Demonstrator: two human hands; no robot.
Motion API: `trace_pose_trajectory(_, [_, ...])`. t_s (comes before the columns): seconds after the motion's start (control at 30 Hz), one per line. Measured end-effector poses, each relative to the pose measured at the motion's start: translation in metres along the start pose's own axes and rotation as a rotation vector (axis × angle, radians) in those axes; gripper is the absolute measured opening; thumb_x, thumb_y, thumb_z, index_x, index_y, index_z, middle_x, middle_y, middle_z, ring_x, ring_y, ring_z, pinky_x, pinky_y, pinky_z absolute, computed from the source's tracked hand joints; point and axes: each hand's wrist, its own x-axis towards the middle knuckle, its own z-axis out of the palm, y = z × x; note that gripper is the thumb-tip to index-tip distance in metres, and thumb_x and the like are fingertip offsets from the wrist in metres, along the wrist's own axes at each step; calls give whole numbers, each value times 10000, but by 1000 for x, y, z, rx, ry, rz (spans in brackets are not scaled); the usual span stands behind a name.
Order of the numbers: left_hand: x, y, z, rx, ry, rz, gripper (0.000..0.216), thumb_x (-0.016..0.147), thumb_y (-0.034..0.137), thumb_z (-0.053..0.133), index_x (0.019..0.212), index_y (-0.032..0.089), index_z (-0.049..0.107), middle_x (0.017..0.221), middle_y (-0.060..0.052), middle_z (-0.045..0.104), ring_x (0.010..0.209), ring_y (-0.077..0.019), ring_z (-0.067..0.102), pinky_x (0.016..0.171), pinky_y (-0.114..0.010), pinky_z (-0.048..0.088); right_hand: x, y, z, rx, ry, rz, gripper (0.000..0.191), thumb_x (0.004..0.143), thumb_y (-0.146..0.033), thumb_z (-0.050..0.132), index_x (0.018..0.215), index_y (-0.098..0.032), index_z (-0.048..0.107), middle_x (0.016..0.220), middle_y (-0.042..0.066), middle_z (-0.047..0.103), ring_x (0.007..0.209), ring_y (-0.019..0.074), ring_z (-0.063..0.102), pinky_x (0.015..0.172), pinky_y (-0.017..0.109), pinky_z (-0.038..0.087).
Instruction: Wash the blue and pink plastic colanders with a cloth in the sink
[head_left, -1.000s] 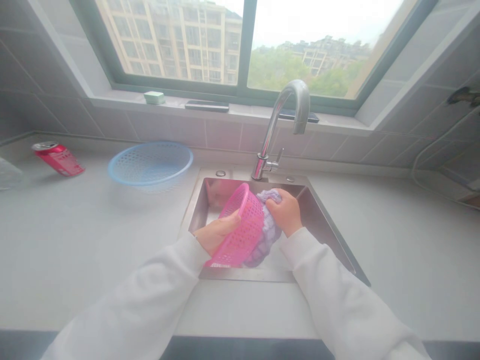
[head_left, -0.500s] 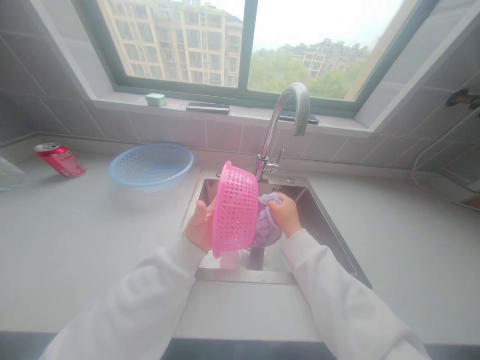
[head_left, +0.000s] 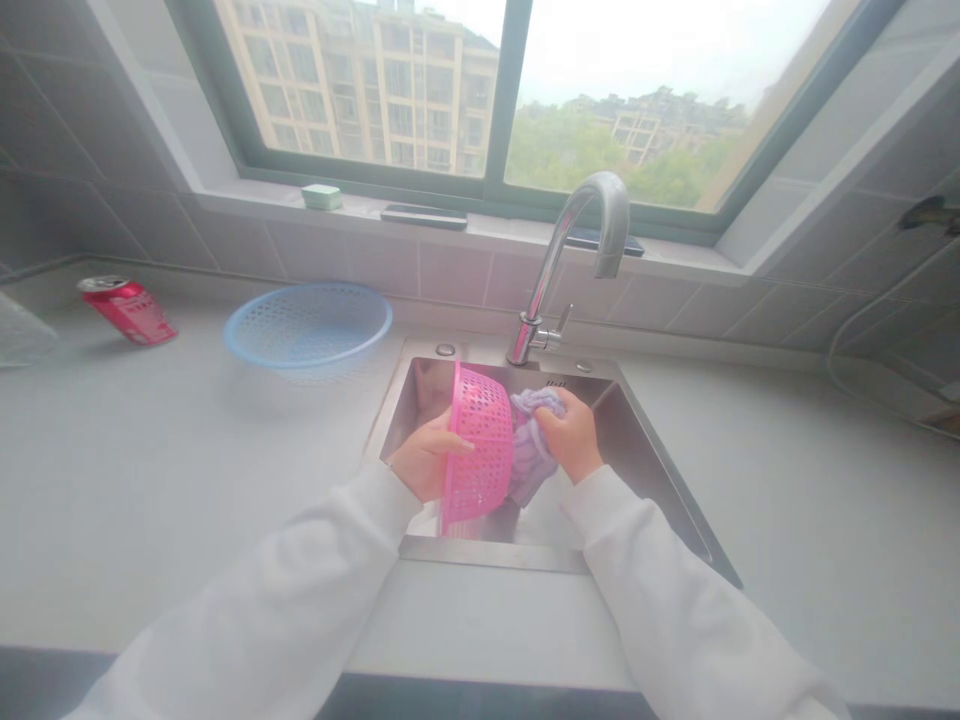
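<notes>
My left hand (head_left: 426, 458) grips a pink plastic basket (head_left: 478, 455) over the sink, its fingers curled over the rim. The basket stands on edge, with its perforated wall facing my right hand (head_left: 574, 434). That hand clutches a lilac fluffy scrubbing cloth (head_left: 531, 452), which is pressed against the basket's outer side. Part of the cloth is hidden behind the basket and my fingers. Both forearms are in white sleeves.
The stainless steel sink (head_left: 637, 455) lies below my hands, with a chrome faucet (head_left: 559, 270) behind it. On the counter at left are a blue perforated basket (head_left: 307, 325) and a red can (head_left: 129, 311). A green soap bar (head_left: 322, 197) sits on the windowsill.
The pink basket has turned in my left hand, from tilted to standing on edge. The lilac cloth has stayed in my right hand against the basket.
</notes>
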Motion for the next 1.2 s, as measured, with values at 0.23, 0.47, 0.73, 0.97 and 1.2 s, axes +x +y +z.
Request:
trace_pose_trajectory(0.23, [2, -10, -6, -202, -28, -201, 471, 891, 537, 652, 1094, 113, 672, 874, -103, 719, 796, -232, 702, 736, -338, 533, -46, -44, 5, -9, -340, -829, 278, 673, -200, 577, 923, -248, 688, 856, 24, 698, 743, 182, 630, 675, 306, 498])
trace_pose_trajectory(0.47, [1, -24, -11, -23, 161, -160, 387, 875, 489, 720, 1039, 138, 721, 877, -79, 738, 769, -187, 691, 726, -287, 515, -44, -45, 11, -151, -145, -830, 258, 742, -225, 596, 979, -256, 694, 884, 29, 704, 765, 187, 642, 686, 303, 507])
trace_pose_trajectory(0.73, [3, -23, -6, -21, 57, -207, 709, 867, 745, 543, 1240, 153, 661, 942, -118, 740, 814, -244, 704, 721, -329, 507, -36, -41, 6, -74, -140, -660, 272, 719, -191, 588, 966, -241, 690, 884, 34, 677, 792, 197, 643, 728, 322, 516])
trace_pose_trajectory(0.97, [0, -12, 2, -120, -24, -211, 819, 898, 773, 441, 1425, 151, 513, 959, -118, 718, 848, -260, 698, 740, -342, 499, -46, -48, 18, -60, -211, -987, 194, 748, -219, 621, 923, -270, 688, 827, 7, 645, 702, 165, 578, 615, 291, 460])
trace_pose_trajectory(1.2, [2, -19, 2, -115, -85, -217, 815, 883, 776, 469, 1437, 180, 519, 1019, -113, 714, 871, -245, 678, 756, -319, 463, -21, -34, 5, 1, -64, -542, 281, 728, -165, 586, 977, -238, 694, 901, 33, 669, 806, 197, 649, 754, 336, 528])
